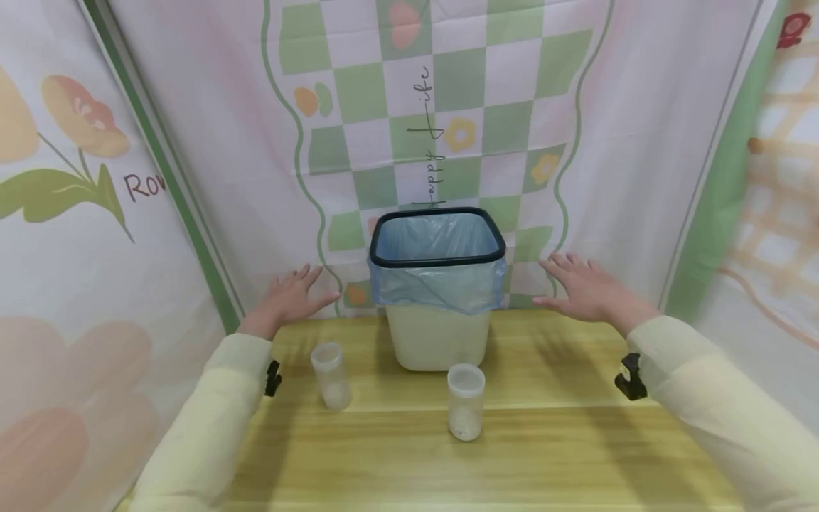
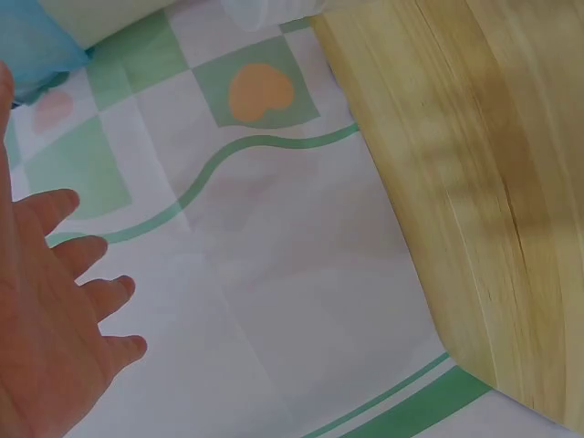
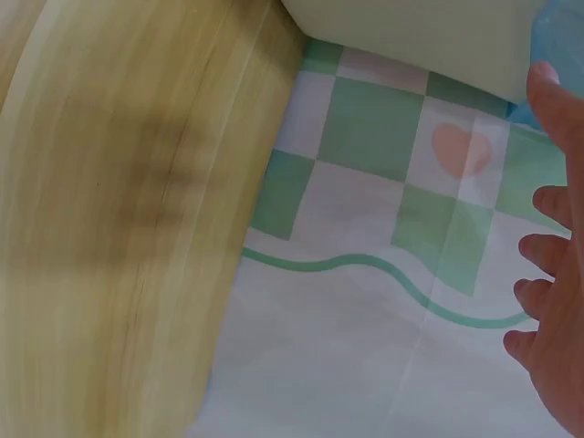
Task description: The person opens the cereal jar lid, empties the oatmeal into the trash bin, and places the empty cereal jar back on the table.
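A cream trash bin [image 1: 438, 338] with a black rim and a blue plastic liner [image 1: 441, 288] stands at the back of the wooden table. To its left my left hand [image 1: 288, 299] hovers with spread fingers, touching nothing. My right hand [image 1: 585, 288] is held in the air on the bin's other side, its fingers also spread. Two translucent plastic cups stand in front: the left cup [image 1: 331, 377] is near the left forearm, and the right cup [image 1: 466, 404] is before the bin. Some whitish contents show low in the right cup; the left cup's contents are unclear.
Behind the table [image 1: 384, 462] hangs a curtain [image 1: 358, 107] with green checks and lettering. Printed cloth also hangs at the left and right sides. A black wrist device [image 1: 632, 377] sits on the right sleeve, and another black device [image 1: 272, 378] on the left.
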Available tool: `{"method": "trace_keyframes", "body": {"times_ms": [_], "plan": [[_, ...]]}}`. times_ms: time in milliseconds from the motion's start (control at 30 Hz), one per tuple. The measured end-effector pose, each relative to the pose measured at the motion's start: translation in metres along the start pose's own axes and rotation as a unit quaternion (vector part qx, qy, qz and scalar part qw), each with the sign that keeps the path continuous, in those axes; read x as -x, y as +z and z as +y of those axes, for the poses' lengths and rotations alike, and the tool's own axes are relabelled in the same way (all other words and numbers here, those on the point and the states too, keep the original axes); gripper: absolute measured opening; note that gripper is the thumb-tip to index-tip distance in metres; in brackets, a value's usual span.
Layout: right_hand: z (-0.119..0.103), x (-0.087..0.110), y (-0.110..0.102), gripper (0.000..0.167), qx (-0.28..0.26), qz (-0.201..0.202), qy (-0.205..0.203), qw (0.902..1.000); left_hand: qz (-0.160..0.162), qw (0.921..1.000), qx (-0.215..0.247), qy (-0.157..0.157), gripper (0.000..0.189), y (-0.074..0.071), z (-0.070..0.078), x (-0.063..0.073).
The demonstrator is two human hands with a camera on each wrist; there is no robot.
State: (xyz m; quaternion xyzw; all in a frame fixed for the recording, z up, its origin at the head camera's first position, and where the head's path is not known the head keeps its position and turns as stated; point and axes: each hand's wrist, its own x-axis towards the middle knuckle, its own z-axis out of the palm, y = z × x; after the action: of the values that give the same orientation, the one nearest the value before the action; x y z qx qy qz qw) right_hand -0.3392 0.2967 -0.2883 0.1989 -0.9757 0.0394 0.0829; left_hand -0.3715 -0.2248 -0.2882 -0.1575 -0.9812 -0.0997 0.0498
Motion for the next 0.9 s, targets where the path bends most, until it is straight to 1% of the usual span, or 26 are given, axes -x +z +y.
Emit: {"method": "trace_keyframes", "body": {"times_ms": [200,333,433,533,733,800,900], "plan": [[-0.004,0.012,0.002,0.087,-0.029,-0.005,0.002,0.9996,-0.005,0.9999,0.013,0.009,0.082,0.006,-0.003,0.004],[-0.006,0.02,0.005,0.089,-0.04,-0.011,0.003,0.9991,0.002,0.9997,0.023,0.013,0.082,0.011,-0.004,0.009],[-0.008,0.026,0.006,0.091,-0.036,-0.013,-0.002,0.9993,0.015,0.9994,0.026,0.018,0.081,0.014,-0.004,0.015],[-0.011,0.031,0.008,0.089,-0.03,-0.011,-0.009,0.9994,0.03,0.9988,0.026,0.03,0.081,0.016,-0.003,0.021],[-0.017,0.04,0.018,0.078,-0.047,0.015,-0.041,0.9979,0.057,0.9964,0.037,0.051,0.078,0.021,0.0,0.034],[-0.019,0.042,0.022,0.075,-0.051,0.023,-0.048,0.9972,0.07,0.9942,0.051,0.063,0.075,0.024,0.002,0.037],[-0.023,0.047,0.027,0.074,-0.063,0.031,-0.05,0.9963,0.091,0.9887,0.072,0.095,0.073,0.031,0.005,0.042]]}}
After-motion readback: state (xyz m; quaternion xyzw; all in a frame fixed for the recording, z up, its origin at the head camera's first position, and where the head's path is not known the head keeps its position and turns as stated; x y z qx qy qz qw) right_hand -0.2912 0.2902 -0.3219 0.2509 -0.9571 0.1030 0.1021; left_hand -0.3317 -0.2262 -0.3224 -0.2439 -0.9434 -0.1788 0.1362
